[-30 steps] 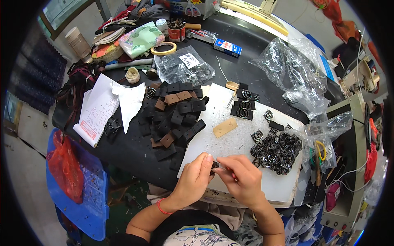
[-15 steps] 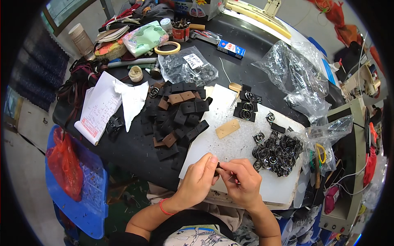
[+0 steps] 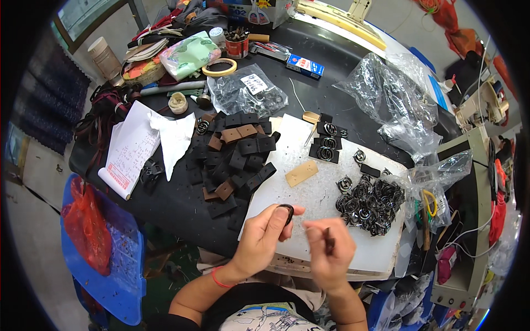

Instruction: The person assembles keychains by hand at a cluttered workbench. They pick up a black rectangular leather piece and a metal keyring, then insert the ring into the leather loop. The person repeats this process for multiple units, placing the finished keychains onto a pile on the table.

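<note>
In my left hand (image 3: 259, 237), a dark ring-shaped buckle (image 3: 289, 214) is pinched between thumb and fingers over the near edge of the white board (image 3: 276, 198). My right hand (image 3: 331, 251) is beside it, a little apart and smeared by motion. A small dark brown piece (image 3: 329, 241) shows among its curled fingers, too blurred to name. On the board's right side lies a heap of black ring buckles (image 3: 370, 204). Farther back, black leather tabs with rings (image 3: 324, 150) lie together. A tan punched strip (image 3: 302, 174) rests mid-board. Left of the board spreads a pile of black and brown leather tabs (image 3: 237, 149).
At the left lie a written notepad (image 3: 124, 149) and a torn white sheet (image 3: 174, 138). Behind are a clear bag of parts (image 3: 248, 94), a tape roll (image 3: 219, 67) and a blue box (image 3: 305, 66). Clear plastic bags (image 3: 386, 99) lie right; a blue chair (image 3: 124, 276) stands lower left.
My hands, together before, have come apart. My right hand has moved slightly right and down; the ring buckle now shows in my left hand. The whole view has shifted slightly.
</note>
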